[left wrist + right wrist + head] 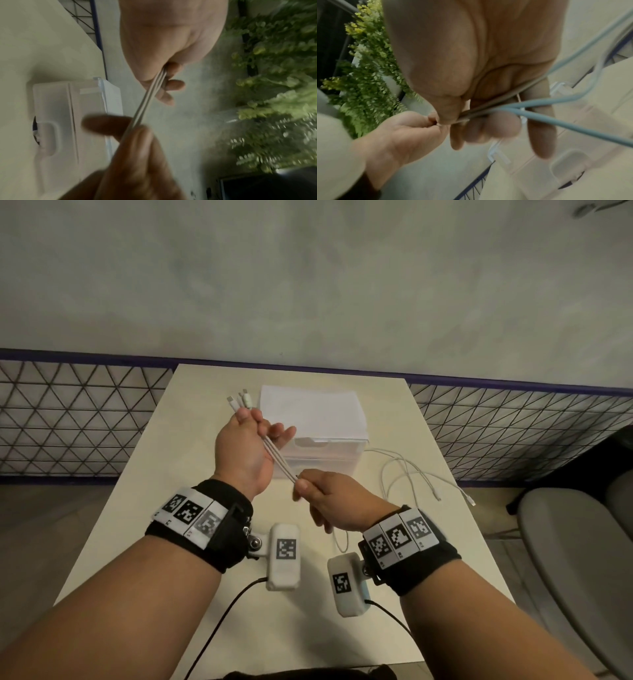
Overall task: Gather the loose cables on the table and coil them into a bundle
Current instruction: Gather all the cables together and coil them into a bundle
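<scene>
Each grip is closed on the cables (278, 456): the left hand (244, 453) clasps three thin, round, white cords below their plugs, and the right hand (330, 498) pinches them lower down, taut between. The smooth pale table (144, 474) lies bare along its left edge. A boxy translucent container (317, 428) sits mid-table toward the far edge. Slack loops trail by the right edge.

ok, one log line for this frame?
left hand: grips cables near plugs | right hand: pinches them lower | tails: loose on table
</scene>
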A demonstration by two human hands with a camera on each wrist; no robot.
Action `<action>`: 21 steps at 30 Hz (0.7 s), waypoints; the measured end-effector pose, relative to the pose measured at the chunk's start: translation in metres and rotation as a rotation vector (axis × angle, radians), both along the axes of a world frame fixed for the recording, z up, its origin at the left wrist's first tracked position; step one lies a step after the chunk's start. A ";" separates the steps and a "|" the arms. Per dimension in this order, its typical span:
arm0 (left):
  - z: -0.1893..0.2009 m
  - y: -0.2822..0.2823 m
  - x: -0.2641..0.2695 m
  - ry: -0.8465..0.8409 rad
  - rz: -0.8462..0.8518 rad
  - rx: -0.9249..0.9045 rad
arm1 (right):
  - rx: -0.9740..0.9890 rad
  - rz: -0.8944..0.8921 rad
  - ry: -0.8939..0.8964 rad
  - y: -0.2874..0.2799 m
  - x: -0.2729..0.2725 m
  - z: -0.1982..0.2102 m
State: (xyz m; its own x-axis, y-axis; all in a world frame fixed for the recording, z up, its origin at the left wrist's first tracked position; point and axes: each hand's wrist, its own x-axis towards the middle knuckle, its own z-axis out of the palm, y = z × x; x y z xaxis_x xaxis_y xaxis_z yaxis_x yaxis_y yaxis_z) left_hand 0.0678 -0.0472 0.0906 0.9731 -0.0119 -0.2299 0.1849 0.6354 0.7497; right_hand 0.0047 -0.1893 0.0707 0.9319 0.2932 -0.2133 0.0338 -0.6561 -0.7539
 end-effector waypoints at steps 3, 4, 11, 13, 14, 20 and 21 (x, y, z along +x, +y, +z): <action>0.000 0.004 0.005 0.006 0.053 0.012 | -0.060 0.008 -0.036 -0.001 -0.002 0.002; 0.000 0.005 0.007 -0.003 0.071 0.018 | -0.064 0.000 -0.015 -0.001 -0.003 0.001; 0.006 0.013 0.011 -0.115 0.111 0.194 | -0.285 0.040 -0.063 -0.013 -0.001 0.015; 0.006 0.017 0.013 -0.144 0.128 0.298 | -0.280 0.013 0.000 -0.022 0.001 0.019; 0.006 0.020 0.015 -0.148 0.142 0.318 | -0.288 0.016 -0.002 -0.026 0.001 0.022; 0.011 0.028 0.018 -0.197 0.119 0.349 | -0.367 -0.009 -0.139 -0.031 0.000 0.015; 0.011 0.024 0.016 -0.206 0.077 0.392 | -0.358 -0.027 -0.149 -0.031 0.000 0.013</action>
